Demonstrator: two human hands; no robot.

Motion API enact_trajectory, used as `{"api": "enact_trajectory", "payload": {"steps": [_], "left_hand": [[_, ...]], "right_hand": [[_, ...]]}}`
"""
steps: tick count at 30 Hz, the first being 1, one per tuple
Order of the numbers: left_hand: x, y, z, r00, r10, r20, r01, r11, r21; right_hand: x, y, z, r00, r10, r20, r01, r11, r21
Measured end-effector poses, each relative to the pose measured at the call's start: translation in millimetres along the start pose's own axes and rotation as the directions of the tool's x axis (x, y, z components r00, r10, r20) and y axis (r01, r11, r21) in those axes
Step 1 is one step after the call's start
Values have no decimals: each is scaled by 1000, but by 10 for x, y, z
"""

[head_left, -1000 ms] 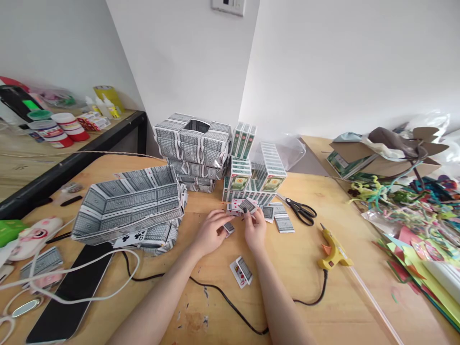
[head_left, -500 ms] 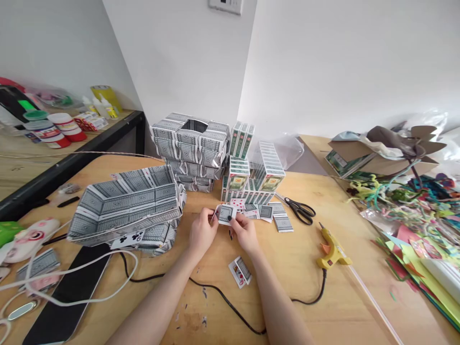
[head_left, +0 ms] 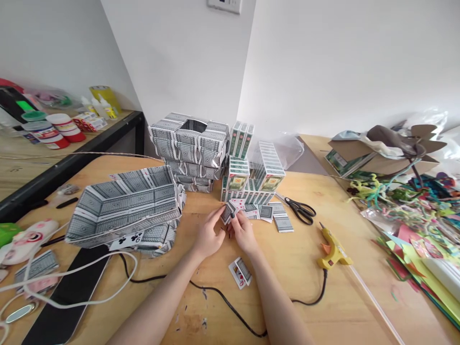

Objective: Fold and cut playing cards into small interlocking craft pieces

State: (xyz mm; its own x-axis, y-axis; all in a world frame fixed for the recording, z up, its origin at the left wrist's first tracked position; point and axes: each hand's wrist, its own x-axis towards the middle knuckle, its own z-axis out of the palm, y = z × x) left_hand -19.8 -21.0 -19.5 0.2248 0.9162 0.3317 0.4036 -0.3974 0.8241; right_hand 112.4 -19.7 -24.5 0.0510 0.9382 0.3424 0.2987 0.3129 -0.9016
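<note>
1. Card (head_left: 227, 213), 11 o'clock of right hand (head_left: 246, 236), pinched there; looks like folding, crease square.
2. Left hand (head_left: 209, 237): thumb, forefinger parted; forefinger by card edge, should steady it lightly.

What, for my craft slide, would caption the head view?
Left hand and right hand at a playing card, scissors and glue gun nearby.

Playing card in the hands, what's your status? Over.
Right hand pinching patterned card; left hand at its edge, grip unclear. Black cord runs beneath both forearms; loose cards close by.
</note>
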Motion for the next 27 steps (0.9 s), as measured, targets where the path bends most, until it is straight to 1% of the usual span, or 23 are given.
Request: {"api": "enact_trajectory", "payload": {"steps": [2,4,6,7,8,10,12,13,14,15,16,20,24,27], "left_hand": [[-9,-4,-5,999,21,28,-22,999,24],[-10,-21,-2,999,27,39,-27,1000,13],[-3,-42,5,1000,0,9,0,1000,10],[3,-50,7,1000,-22,-21,22,999,25],[10,-56,7,998,-39,-57,42,998,52],[24,-56,0,994,-39,-106,52,990,127],[35,-44,-14,996,3,-91,14,982,187],[38,-36,-20,998,28,-64,-15,979,205],[40,-29,-24,998,51,-29,-43,975,216],[41,-22,-26,998,69,6,-69,972,225],[40,-16,-26,996,83,39,-90,968,233],[35,-2,-17,983,114,146,-151,949,276],[32,8,-15,969,115,219,-183,928,324],[32,13,-17,963,117,244,-196,923,330]], "right_hand": [[1,9,0,1000,-5,-23,5,1000,-15],[8,23,-7,999,13,-36,-14,999,-33],[18,39,-24,994,50,-95,-56,997,-58],[22,47,-36,985,87,-147,-97,993,-63],[27,54,-49,968,137,-212,-152,987,-57],[32,64,-74,900,277,-336,-296,955,-5],[34,67,-91,822,412,-393,-426,903,56],[34,67,-95,795,457,-399,-470,880,70],[33,68,-95,782,480,-397,-498,865,66],[32,71,-93,782,484,-394,-510,859,44],[31,75,-90,791,473,-388,-509,861,13],[31,106,-84,843,404,-356,-463,881,-95],[48,118,-93,866,369,-336,-432,892,-133],[73,98,-94,889,358,-285,-408,902,-139]]}}
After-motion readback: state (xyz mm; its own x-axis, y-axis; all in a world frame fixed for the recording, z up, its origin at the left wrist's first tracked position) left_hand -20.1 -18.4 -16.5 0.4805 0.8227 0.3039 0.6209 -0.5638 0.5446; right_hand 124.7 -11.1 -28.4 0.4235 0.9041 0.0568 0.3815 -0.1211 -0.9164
